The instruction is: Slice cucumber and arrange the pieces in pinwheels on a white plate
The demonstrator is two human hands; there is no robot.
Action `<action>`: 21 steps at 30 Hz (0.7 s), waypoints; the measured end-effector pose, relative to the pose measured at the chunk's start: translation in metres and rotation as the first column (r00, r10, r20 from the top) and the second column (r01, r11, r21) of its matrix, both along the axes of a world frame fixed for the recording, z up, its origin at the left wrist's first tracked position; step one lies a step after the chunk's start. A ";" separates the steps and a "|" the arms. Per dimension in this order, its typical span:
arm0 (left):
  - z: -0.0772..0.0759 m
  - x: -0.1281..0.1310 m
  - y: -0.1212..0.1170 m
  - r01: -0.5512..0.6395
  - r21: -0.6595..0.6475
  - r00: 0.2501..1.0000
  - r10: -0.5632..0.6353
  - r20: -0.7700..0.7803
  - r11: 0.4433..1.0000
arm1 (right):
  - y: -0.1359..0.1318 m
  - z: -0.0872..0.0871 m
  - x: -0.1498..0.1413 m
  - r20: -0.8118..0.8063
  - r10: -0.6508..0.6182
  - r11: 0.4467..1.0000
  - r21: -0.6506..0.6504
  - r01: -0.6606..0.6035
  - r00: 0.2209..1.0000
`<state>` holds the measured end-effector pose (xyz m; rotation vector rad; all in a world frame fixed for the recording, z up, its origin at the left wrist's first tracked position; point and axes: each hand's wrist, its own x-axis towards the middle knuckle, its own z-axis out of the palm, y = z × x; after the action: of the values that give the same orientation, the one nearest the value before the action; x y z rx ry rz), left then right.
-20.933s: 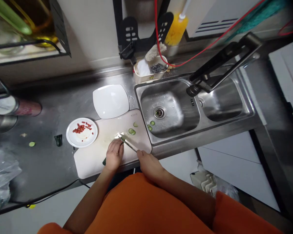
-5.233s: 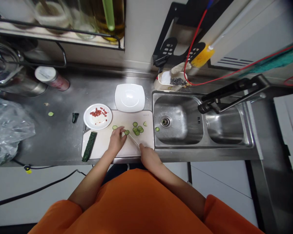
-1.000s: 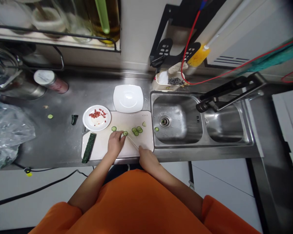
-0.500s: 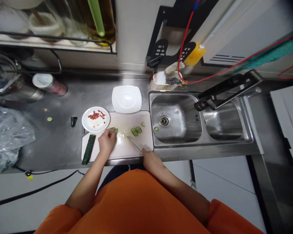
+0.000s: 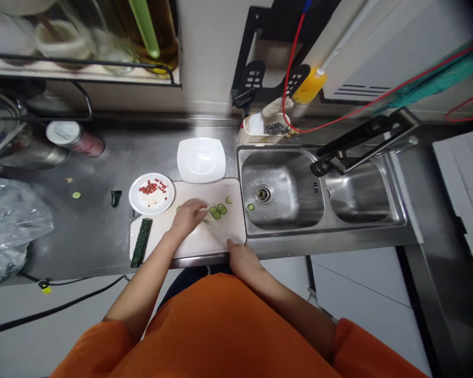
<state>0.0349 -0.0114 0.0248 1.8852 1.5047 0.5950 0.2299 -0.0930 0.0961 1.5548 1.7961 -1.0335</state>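
My right hand (image 5: 244, 261) is closed round the handle of a knife (image 5: 216, 233), whose blade lies low over the white cutting board (image 5: 197, 245) and points up and left. Over the middle of the board is my left hand (image 5: 187, 216), its fingers stretched out and a little apart near the blade tip; I make out nothing held in them. Just right of those fingertips lie several thin cucumber slices (image 5: 218, 211), with another slice (image 5: 229, 199) farther up. A dark green length of cucumber (image 5: 141, 242) rests along the board's left end.
A small plate of red berries (image 5: 133, 202) overlaps the board's upper left. Behind it stands a white square dish (image 5: 201, 173). To the right is a steel sink (image 5: 284, 220) with a cucumber slice inside. A cucumber end (image 5: 115, 198) and a plastic bag (image 5: 16, 220) lie left.
My left hand has moved right across the board, from a slice at its left towards the slices, its fingers opening out. My right hand stays in place with the knife.
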 end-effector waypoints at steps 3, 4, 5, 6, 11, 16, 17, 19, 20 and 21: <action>-0.003 0.018 0.019 0.207 -0.081 0.975 -0.212 -0.063 0.975 | 0.000 0.000 -0.001 -0.001 -0.002 1.000 -0.008 0.002 1.000; -0.005 0.023 0.023 0.246 -0.112 0.963 -0.256 -0.086 0.963 | 0.000 0.000 -0.001 -0.004 -0.003 1.000 -0.009 0.003 1.000; -0.008 0.027 0.026 0.272 -0.136 0.952 -0.287 -0.106 0.953 | -0.001 0.000 -0.001 -0.008 -0.004 1.000 -0.011 0.004 1.000; -0.011 0.030 0.028 0.286 -0.153 0.944 -0.306 -0.123 0.946 | -0.001 -0.001 -0.001 -0.011 -0.008 1.000 -0.011 0.008 1.000; -0.019 0.036 0.029 0.300 -0.140 0.940 -0.317 -0.128 0.944 | -0.003 -0.003 -0.001 -0.013 -0.039 0.999 -0.005 0.039 0.999; -0.016 0.037 0.030 0.323 -0.150 0.922 -0.347 -0.171 0.934 | -0.003 -0.001 0.000 -0.027 -0.038 0.999 -0.003 0.037 0.999; -0.016 0.037 0.030 0.315 -0.149 0.924 -0.338 -0.177 0.938 | -0.002 -0.001 0.000 -0.032 -0.034 0.999 -0.001 0.034 0.999; -0.015 0.037 0.031 0.304 -0.151 0.926 -0.329 -0.184 0.941 | -0.002 -0.001 0.000 -0.036 -0.030 1.000 0.000 0.030 0.999; -0.014 0.037 0.031 0.307 -0.158 0.923 -0.334 -0.189 0.938 | -0.001 0.000 0.000 -0.034 -0.030 1.000 -0.001 0.030 0.999; -0.014 0.037 0.031 0.313 -0.166 0.919 -0.342 -0.197 0.935 | -0.001 0.000 0.000 -0.030 -0.029 1.000 -0.001 0.029 0.999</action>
<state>0.0723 0.0201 0.0113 2.0918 1.2799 0.1283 0.2298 -0.0940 0.0962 1.5774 1.7976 -1.0767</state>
